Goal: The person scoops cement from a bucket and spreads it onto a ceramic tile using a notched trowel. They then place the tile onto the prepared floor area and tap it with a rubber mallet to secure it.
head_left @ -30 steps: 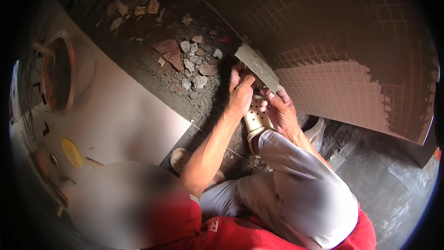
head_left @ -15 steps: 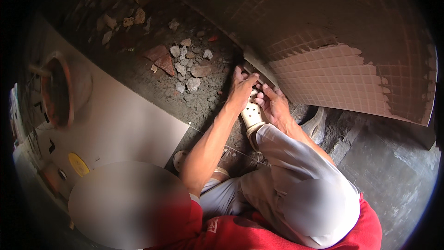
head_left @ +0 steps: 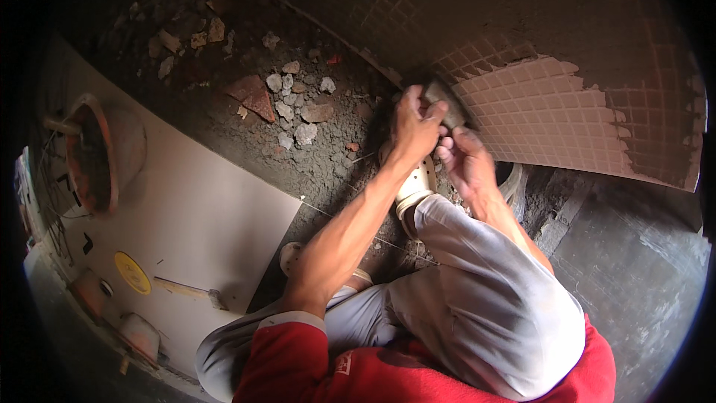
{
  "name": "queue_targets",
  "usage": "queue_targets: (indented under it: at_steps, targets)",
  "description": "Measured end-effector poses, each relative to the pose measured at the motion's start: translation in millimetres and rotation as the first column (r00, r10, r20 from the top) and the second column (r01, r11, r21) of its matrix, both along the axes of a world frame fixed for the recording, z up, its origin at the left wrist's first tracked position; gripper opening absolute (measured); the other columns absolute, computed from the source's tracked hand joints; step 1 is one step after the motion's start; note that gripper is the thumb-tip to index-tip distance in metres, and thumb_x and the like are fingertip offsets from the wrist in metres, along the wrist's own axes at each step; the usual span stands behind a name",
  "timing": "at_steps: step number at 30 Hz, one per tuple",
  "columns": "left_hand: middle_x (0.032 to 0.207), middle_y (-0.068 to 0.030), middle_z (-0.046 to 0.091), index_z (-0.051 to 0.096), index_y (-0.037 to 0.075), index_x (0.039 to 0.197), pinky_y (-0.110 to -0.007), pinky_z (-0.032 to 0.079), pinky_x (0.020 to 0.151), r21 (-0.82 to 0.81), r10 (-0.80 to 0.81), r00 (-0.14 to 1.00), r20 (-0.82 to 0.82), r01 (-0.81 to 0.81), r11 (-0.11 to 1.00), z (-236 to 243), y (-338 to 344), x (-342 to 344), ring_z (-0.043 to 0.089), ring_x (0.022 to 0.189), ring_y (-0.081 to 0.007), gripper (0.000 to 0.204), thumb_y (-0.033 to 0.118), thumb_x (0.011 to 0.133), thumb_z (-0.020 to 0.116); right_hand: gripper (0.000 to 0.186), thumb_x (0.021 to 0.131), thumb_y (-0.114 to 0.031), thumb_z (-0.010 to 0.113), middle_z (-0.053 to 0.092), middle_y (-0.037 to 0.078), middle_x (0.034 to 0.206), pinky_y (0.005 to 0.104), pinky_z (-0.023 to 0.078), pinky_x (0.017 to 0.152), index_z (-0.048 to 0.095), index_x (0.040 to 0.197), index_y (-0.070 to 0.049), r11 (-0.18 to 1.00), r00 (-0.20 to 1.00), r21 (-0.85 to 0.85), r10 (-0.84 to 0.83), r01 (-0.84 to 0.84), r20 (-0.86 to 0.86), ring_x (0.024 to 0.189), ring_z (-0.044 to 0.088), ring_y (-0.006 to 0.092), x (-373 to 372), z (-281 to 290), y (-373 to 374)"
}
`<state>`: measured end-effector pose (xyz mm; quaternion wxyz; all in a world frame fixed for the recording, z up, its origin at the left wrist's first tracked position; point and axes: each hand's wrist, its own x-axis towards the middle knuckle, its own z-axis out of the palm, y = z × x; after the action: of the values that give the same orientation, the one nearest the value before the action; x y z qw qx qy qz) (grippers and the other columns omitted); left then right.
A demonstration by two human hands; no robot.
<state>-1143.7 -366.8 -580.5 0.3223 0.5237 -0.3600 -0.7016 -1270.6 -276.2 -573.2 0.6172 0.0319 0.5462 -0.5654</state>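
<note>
My left hand (head_left: 419, 125) is closed, its fingers curled on a flat grey-tan piece (head_left: 447, 101) whose kind I cannot make out. My right hand (head_left: 471, 164) has bent fingers and thumb at the near end of that piece. Both hands are close together, just above my cream clog with holes (head_left: 418, 180). Beside them a large tile (head_left: 537, 97) stands tilted, its ribbed back partly coated with dark grey mortar and partly bare. The piece lies in front of the tile's lower left edge; my fingers hide part of it.
Loose mortar and rubble (head_left: 298, 108) cover the ground at the far left. Pale laid tiles (head_left: 201, 201) carry an orange-rimmed bucket (head_left: 93, 157), a yellow disc (head_left: 133, 272) and a wooden-handled tool (head_left: 186, 289). A thin string (head_left: 317, 210) crosses near my feet. Grey floor (head_left: 626, 276) lies right.
My hands have moved slightly right and up with the flat piece, which now tilts away from the tile's edge. My view has shifted, and the wooden-handled tool shows at the left.
</note>
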Motion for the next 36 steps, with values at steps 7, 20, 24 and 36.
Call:
queue_targets:
  at_steps: [7, 20, 24, 36]
  targets:
    - [0.101, -0.0205, 0.066, 0.053, -0.010, 0.128, -0.039, 0.057, 0.073, -0.246, 0.008, 0.996, -0.087, -0.029, 0.969, 105, -10, -44, 0.072, 0.083, -0.0244, 0.054, 0.027, 0.093, 0.073, 0.025, 0.097, -0.013, 0.069, 0.068, 0.012, 0.112, 0.0305, 0.057, 0.086, 0.062, 0.118, -0.002, 0.982, 0.996, -0.182, -0.067, 0.055, -0.064, 0.096, 0.067, 0.0167, -37, 120, -12]
    - [0.106, -0.0158, 0.071, 0.061, -0.007, 0.110, -0.032, 0.058, 0.076, 0.076, -0.234, 0.971, -0.053, 0.237, 0.968, -15, 7, 41, 0.071, 0.095, -0.0203, 0.029, 0.010, 0.090, 0.074, 0.011, 0.099, -0.006, 0.066, 0.067, 0.009, 0.097, 0.0330, 0.061, 0.069, 0.064, 0.108, 0.001, 0.993, 0.946, 0.103, 0.093, -0.064, -0.312, 0.078, 0.066, 0.0171, 14, 11, 7]
    - [0.119, -0.0219, 0.066, 0.054, -0.012, 0.123, -0.031, 0.060, 0.079, 0.242, -0.036, 0.963, -0.267, 0.103, 0.965, -50, 13, 46, 0.071, 0.101, -0.0223, 0.036, 0.007, 0.096, 0.068, 0.014, 0.103, -0.011, 0.064, 0.070, 0.012, 0.098, 0.0286, 0.061, 0.066, 0.062, 0.106, 0.002, 0.993, 0.983, 0.099, 0.087, -0.072, -0.159, 0.075, 0.066, 0.0147, 24, -16, 8]
    - [0.144, -0.0387, 0.049, 0.028, -0.019, 0.151, -0.033, 0.058, 0.089, 0.088, -0.251, 0.956, -0.153, 0.266, 0.960, -3, -23, 29, 0.072, 0.107, -0.0299, 0.080, 0.020, 0.097, 0.072, 0.015, 0.103, -0.015, 0.065, 0.070, 0.011, 0.096, 0.0263, 0.059, 0.066, 0.061, 0.105, -0.001, 0.996, 0.972, 0.035, -0.070, 0.080, -0.225, 0.074, 0.064, 0.0123, 19, 5, -8]
